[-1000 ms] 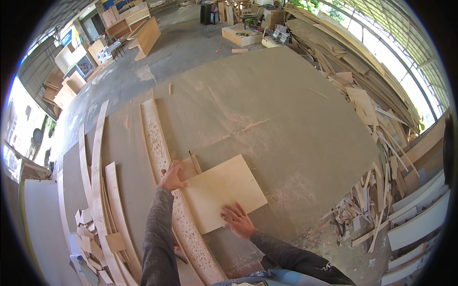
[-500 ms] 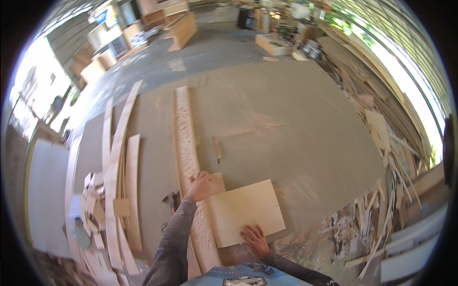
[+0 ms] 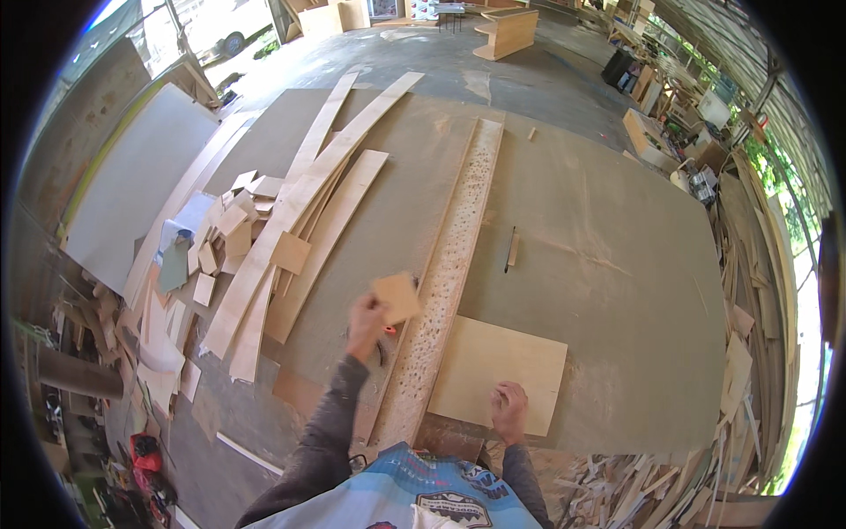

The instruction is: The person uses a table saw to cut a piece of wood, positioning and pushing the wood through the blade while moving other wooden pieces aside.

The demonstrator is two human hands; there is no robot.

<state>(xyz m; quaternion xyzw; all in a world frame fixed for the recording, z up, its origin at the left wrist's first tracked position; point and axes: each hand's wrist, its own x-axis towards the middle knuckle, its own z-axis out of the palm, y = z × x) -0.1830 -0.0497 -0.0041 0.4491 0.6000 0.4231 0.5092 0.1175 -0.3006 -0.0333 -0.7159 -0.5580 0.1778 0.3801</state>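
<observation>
My left hand (image 3: pixel 366 324) pinches a small square piece of plywood (image 3: pixel 397 298) by its edge, just left of a long board with a pitted, speckled face (image 3: pixel 458 225). A hammer, mostly hidden, lies on the worktop beneath that hand. To the right of the speckled board, a pale rectangular plywood panel (image 3: pixel 485 361) lies flat, close to its edge. My right hand (image 3: pixel 509 413) is over the panel's near right part with fingers curled together. Whether anything is in those fingers is hidden.
Long wooden strips (image 3: pixel 308 212) lie crossed on the left of the worktop (image 3: pixel 608 291), beside a pile of small wood offcuts (image 3: pixel 233 225). A thin dark-edged stick (image 3: pixel 512 249) rests beyond the panel. Scrap wood (image 3: pixel 617 489) is heaped at the lower right.
My left hand has come off the speckled board to its left side, carrying the small plywood square. My right hand's spread fingers have curled. The whole view has swung left.
</observation>
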